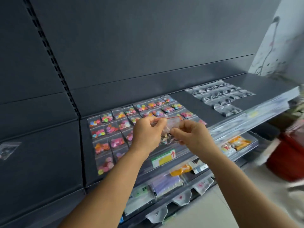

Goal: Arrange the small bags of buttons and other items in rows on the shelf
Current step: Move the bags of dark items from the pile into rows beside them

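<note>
Both hands hold one clear zip bag (169, 129) with a red seal line and small dark items inside, a little above the dark shelf (184, 102). My left hand (146, 132) pinches its upper left edge. My right hand (192, 135) pinches its right side. Beneath and behind the hands, several small bags of colourful buttons (108, 130) lie in rows on the shelf. Further right, several bags of dark grey items (220, 96) lie in rows too.
A lone clear bag (8, 149) lies on the neighbouring shelf at the left. A green and yellow price label (163, 157) sits on the shelf's front rail. Lower shelves hold packets, some orange (181, 170). A red container (287, 155) stands on the floor at right.
</note>
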{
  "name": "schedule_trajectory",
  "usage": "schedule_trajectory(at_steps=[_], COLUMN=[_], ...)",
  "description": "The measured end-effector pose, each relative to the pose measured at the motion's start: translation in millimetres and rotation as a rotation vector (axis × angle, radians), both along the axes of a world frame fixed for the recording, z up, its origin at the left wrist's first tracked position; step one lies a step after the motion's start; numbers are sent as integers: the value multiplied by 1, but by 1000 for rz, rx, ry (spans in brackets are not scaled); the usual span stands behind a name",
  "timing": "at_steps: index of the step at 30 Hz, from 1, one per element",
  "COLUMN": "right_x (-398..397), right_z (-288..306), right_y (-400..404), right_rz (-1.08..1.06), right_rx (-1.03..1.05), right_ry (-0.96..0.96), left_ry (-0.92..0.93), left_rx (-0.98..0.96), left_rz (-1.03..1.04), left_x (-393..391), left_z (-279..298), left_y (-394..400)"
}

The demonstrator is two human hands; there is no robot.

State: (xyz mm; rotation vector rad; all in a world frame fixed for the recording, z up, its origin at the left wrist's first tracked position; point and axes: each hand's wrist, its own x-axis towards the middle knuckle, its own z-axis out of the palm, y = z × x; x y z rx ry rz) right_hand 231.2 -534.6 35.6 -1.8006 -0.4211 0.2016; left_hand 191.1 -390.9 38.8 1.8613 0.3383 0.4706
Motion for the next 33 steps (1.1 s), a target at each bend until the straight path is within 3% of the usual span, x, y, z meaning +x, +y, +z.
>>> schedule_trajectory(at_steps=[8,13,25,33], right_x=[46,62,121,204], right_z=[2,3,1,-10], right_y=[-112,-173,-258,-279], right_rz=[-175,-96,-379,-447], right_rx=[222,137,258,223], right_ry=[75,132,191,161], left_ry=[-4,-8,-7,-5], left_rx=[67,30,-57,-13], left_rz=[-157,-216,-381,-361], left_x=[56,85,167,256], left_z=[4,6,0,-21], left_y=[-110,-167,-247,-269])
